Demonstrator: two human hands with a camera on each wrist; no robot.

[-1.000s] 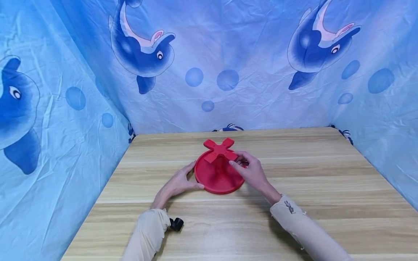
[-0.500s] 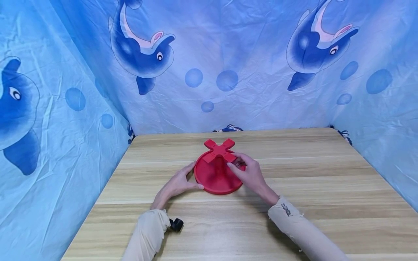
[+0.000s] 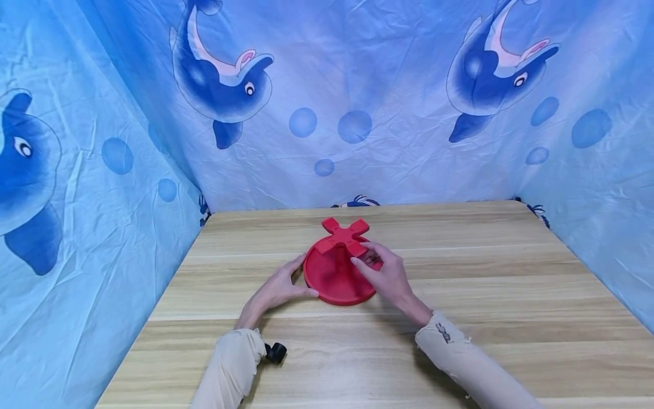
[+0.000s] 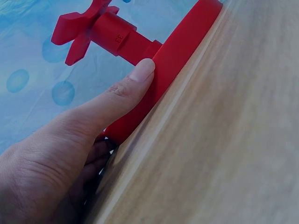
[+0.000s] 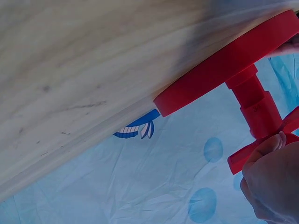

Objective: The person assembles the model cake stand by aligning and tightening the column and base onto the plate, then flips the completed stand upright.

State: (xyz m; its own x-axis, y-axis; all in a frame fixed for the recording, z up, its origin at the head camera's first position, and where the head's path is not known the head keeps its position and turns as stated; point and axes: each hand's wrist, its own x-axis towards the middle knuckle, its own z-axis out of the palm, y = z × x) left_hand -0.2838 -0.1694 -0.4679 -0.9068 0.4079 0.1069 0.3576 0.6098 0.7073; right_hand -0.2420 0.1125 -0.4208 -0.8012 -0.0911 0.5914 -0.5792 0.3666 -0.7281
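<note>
A red round base [image 3: 334,287] with a raised rim lies on the wooden table. From its middle rises a red stepped post [image 4: 113,33], marked "33" in the left wrist view, topped by a red four-armed cross piece [image 3: 343,235]. My left hand [image 3: 278,287] grips the left side of the base, its thumb [image 4: 142,72] against the rim's outer wall and its fingers partly hidden round the far side. With thumb and fingers, my right hand [image 3: 390,275] pinches the near right arm of the cross piece; the curled fingertips are partly hidden.
The wooden table [image 3: 511,307] reaches back to a blue curtain [image 3: 398,165] printed with dolphins, which also hangs on both sides. A small black device [image 3: 276,353] sits at the left sleeve cuff.
My right hand has moved slightly left, and the cross piece has turned a little clockwise as seen from above. The left hand and the base have stayed in place.
</note>
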